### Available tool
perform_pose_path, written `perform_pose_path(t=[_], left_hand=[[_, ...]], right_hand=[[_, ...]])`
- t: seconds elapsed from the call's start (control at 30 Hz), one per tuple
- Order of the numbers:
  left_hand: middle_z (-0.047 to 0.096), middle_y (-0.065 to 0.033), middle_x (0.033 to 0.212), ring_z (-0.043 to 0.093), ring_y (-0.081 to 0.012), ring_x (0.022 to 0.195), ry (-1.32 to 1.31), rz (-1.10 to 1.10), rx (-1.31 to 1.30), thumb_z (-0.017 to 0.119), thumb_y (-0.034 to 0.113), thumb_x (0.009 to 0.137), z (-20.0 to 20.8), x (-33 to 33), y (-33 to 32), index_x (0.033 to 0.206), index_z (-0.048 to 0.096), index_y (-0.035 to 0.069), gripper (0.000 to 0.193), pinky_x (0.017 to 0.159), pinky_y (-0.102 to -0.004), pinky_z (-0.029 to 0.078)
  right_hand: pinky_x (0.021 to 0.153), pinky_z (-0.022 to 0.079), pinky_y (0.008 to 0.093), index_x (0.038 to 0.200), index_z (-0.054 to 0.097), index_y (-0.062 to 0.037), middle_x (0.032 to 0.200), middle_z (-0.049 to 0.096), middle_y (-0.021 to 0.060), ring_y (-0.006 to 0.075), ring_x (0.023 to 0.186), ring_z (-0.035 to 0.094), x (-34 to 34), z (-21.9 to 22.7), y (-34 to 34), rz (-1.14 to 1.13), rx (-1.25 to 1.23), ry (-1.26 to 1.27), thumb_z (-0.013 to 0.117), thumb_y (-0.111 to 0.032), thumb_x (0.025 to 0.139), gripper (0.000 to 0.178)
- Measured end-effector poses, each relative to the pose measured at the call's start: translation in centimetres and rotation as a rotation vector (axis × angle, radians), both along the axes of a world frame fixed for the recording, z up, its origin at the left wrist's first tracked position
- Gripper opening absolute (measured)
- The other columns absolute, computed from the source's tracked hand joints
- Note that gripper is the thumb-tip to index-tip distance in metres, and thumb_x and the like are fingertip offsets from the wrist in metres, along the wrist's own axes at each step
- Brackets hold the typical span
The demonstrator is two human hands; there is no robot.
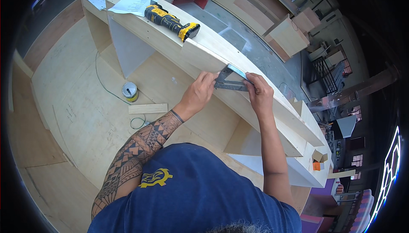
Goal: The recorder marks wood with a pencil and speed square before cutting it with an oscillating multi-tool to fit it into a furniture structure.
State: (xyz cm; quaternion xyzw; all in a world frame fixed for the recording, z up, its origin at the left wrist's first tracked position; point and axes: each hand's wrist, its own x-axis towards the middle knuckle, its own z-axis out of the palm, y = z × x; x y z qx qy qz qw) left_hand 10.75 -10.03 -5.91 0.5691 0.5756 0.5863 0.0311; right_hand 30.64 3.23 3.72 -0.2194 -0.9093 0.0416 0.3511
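Observation:
A dark triangular speed square (220, 80) lies against a long pale wooden board (202, 58), its light-coloured edge along the board's top. My left hand (199, 91) is closed, its fingertips pinching at the square's left corner. At the opposite end, my right hand (260, 91) grips the square between thumb and fingers. The board stands along the top of a curved wooden counter frame (166, 45). Just beyond the board's far left end rests a yellow and black cordless power tool (170, 21).
Printed sheets (135, 2) lie on the counter's far left. Inside the curve are a round can (130, 91), a short wood offcut (148, 108) and a thin green cable (102, 80). A small open box (318, 160) sits at the right end. Wooden cabinets (287, 37) stand beyond.

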Motion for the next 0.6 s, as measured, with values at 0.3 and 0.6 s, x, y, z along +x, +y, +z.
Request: perform_pose_path(t=[0.3, 0.6], left_hand=[[0.066, -0.0214, 0.117, 0.067, -0.0465, 0.107, 0.027, 0.008, 0.095, 0.064, -0.001, 0.105, 1.0, 0.0, 1.1, 0.139, 0.062, 0.0, 0.033, 0.089, -0.0498, 0.058], [0.068, -0.013, 0.118, 0.067, -0.0134, 0.075, -0.259, 0.176, -0.004, 0.058, 0.012, 0.115, -3.7, -1.4, -0.2, 0.148, 0.057, 0.001, 0.035, 0.067, -0.0301, 0.057]], right_hand=[[0.082, 0.064, 0.0427, 0.117, 0.078, -0.006, 0.118, 0.081, 0.0124, 0.0346, 0.098, 0.08, -0.5, 0.3, -0.2, -0.023, -0.002, 0.0, 0.081, -0.008, 0.096, 0.02], [0.093, 0.063, 0.0458, 0.118, 0.079, -0.0052, 0.118, 0.081, 0.0143, 0.0345, 0.105, 0.078, 1.2, 0.8, -0.2, 0.01, 0.046, 0.142, 0.082, -0.007, 0.095, 0.023]])
